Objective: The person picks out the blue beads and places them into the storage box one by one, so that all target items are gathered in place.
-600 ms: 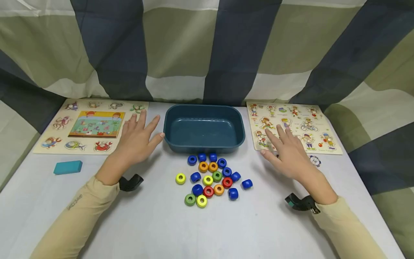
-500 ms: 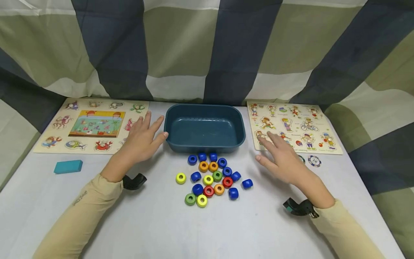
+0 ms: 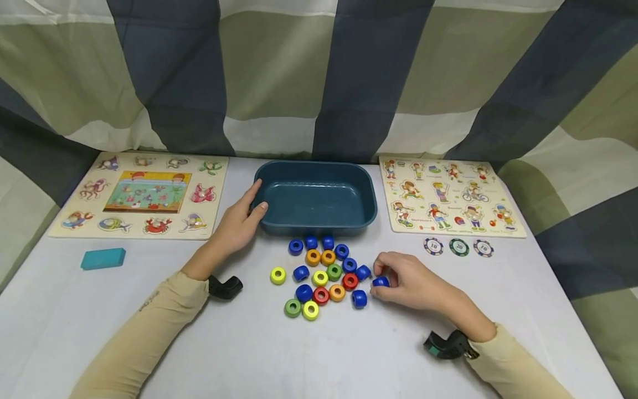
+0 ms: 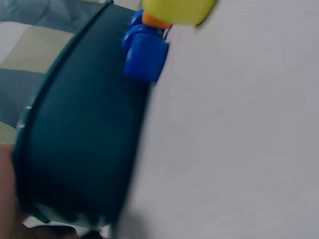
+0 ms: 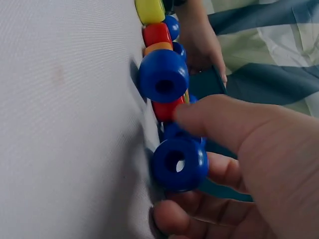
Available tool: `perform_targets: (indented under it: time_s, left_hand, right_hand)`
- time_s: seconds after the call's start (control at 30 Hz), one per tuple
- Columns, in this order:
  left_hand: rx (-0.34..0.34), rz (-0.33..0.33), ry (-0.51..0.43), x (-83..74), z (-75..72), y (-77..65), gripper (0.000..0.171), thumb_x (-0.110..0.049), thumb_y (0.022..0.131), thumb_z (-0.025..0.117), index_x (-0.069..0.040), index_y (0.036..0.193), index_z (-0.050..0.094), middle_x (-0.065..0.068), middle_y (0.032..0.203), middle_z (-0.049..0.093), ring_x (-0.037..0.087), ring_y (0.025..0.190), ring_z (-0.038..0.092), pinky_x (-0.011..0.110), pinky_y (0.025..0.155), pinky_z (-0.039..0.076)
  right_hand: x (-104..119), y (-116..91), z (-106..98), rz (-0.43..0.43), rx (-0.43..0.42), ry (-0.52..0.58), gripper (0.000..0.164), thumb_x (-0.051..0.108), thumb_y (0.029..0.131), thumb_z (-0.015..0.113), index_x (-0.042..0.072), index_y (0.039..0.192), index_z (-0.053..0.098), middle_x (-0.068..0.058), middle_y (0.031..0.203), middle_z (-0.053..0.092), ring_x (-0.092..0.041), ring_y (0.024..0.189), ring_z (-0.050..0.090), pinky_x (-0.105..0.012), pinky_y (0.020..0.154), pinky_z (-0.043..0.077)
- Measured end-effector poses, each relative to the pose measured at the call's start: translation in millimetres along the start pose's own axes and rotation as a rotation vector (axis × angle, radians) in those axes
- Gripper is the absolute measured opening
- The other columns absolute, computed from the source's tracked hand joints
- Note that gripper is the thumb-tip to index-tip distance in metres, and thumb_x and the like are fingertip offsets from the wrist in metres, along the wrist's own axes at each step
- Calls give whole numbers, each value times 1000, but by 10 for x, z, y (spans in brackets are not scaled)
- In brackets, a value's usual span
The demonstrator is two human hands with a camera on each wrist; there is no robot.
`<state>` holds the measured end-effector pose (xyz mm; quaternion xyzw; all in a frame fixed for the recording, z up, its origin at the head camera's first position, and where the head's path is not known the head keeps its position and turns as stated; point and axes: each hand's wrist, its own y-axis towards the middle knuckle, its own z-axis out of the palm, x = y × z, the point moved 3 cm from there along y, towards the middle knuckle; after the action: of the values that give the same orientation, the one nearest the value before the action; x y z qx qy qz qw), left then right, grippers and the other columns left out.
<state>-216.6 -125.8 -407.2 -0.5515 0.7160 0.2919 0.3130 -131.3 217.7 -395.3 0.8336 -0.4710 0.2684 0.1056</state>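
My left hand (image 3: pixel 238 224) holds the left end of the dark teal plastic tray (image 3: pixel 366 219), thumb over the rim and fingers along the outer side. In the left wrist view the tray's side wall (image 4: pixel 84 119) fills the left half. My right hand (image 3: pixel 413 281) has its thumb and fingers curled round a blue bead (image 3: pixel 381 281) at the right edge of the pile. Close up, that blue bead (image 5: pixel 179 164) lies between thumb and fingers, its hole facing the camera. Several blue, orange, yellow, green and red beads (image 3: pixel 320 278) lie loose before the tray.
A sea-creature peg puzzle board (image 3: pixel 139 227) lies back left, with a teal block (image 3: pixel 103 258) in front of it. At back right is a sports-figure puzzle board (image 3: pixel 453 194), with three poker chips (image 3: pixel 459 247) before it. A striped cloth (image 3: pixel 279 66) hangs behind.
My left hand has moved right and taken hold of the tray's left end. My right hand has come down from over the right puzzle board, and its fingers now curl round a blue bead.
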Motion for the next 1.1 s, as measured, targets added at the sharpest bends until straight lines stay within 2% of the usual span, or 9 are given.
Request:
perform_targets:
  time_s: [0.1, 0.23, 0.33, 0.43, 0.53, 0.63, 0.77, 0.97, 1.1]
  left_hand:
    - [-40, -15, -79, 38, 37, -8, 59, -34, 103, 42, -21, 156, 21, 6, 161, 24, 26, 148, 25, 45, 120, 27]
    - [-82, -26, -141, 77, 51, -12, 56, -29, 102, 44, -25, 155, 26, 3, 160, 27, 23, 148, 25, 44, 120, 26]
    - [-109, -23, -166, 98, 49, -14, 57, -25, 100, 46, -25, 154, 29, 2, 160, 29, 22, 148, 26, 44, 120, 26]
    - [-133, -10, -193, 114, 56, -10, 57, -22, 99, 47, -25, 154, 31, 1, 159, 30, 21, 148, 27, 44, 120, 27]
    - [-149, -5, -217, 123, 74, -11, 56, -23, 99, 48, -26, 153, 32, 0, 159, 30, 20, 148, 27, 43, 119, 29]
    - [-146, -10, -236, 125, 104, -11, 56, -24, 100, 48, -28, 153, 32, -1, 160, 29, 20, 148, 27, 43, 118, 30]
    - [-136, -15, -245, 118, 133, -14, 55, -26, 101, 47, -29, 153, 31, -1, 160, 29, 20, 147, 28, 42, 118, 31]
    - [-139, -12, -263, 128, 124, -13, 54, -25, 100, 48, -28, 153, 33, 0, 159, 30, 20, 146, 31, 40, 117, 33]
    - [-144, -4, -252, 160, 97, -11, 55, -26, 100, 48, -29, 152, 33, 0, 159, 31, 21, 145, 32, 42, 116, 34]
  right_hand:
    - [-8, 27, -36, -25, 35, -3, 20, 22, 78, 78, 23, 85, 60, 9, 73, 54, -4, 61, 49, -20, 55, 43]
    - [125, 168, -315, -65, 24, -25, 17, 15, 77, 76, 21, 87, 64, 9, 76, 58, -6, 64, 52, -22, 57, 46]
    - [346, 418, -575, -103, -23, -16, 16, 13, 78, 75, 17, 91, 66, 5, 83, 63, -10, 71, 56, -25, 64, 51]
    - [569, 800, -679, -130, -63, 15, 16, 12, 80, 74, 13, 94, 67, 0, 90, 68, -13, 77, 61, -29, 71, 56]
    - [719, 1244, -588, -128, -67, 30, 16, 15, 82, 75, 12, 96, 67, -2, 95, 70, -14, 79, 64, -30, 74, 56]
    - [805, 1643, -387, -126, -39, 18, 16, 18, 82, 76, 12, 94, 68, -2, 96, 70, -15, 80, 65, -30, 73, 55]
    - [848, 2018, -97, -108, 38, -19, 15, 19, 81, 78, 13, 89, 68, -1, 93, 71, -15, 86, 65, -30, 80, 54]
    - [862, 2248, 201, -105, 131, -46, 6, 14, 83, 76, 12, 88, 72, 0, 92, 73, -14, 89, 66, -32, 86, 53]
    - [896, 2240, 192, -137, 123, -44, 8, 13, 86, 72, 12, 94, 74, -1, 99, 74, -15, 93, 67, -31, 87, 54]
